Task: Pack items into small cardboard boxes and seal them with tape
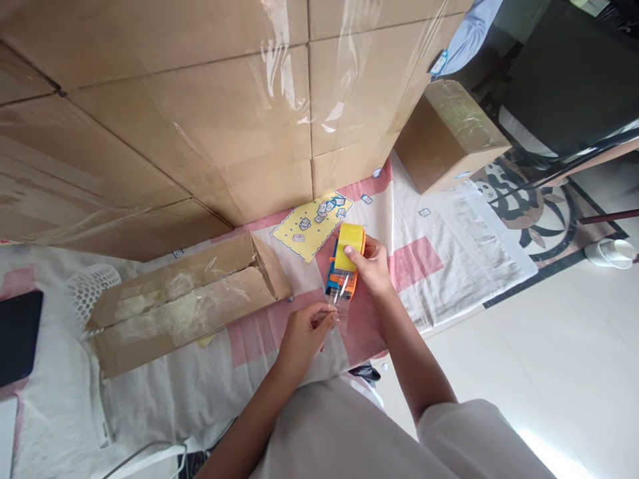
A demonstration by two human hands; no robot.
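Note:
My right hand (372, 263) is closed round a tape dispenser (349, 246) with a yellow roll and orange and blue parts. A strip of clear tape (342, 303) runs from the dispenser towards me. With thumb and fingers pinched, my left hand (304, 336) holds the loose end of that strip. To the left of my hands a long cardboard box (184, 299) lies on the cloth, its top seam covered with clear tape and its right end flap partly raised. Just beyond the dispenser is a yellow patterned patch (292, 233) on the cloth.
Stacked cardboard boxes (239, 126) form a wall behind. Another taped box (452, 136) stands at the right on the pink and white cloth (414, 259). A white perforated basket (90, 286) and a dark tablet-like object (18, 336) are at the left. A white cup (610, 253) stands on the floor.

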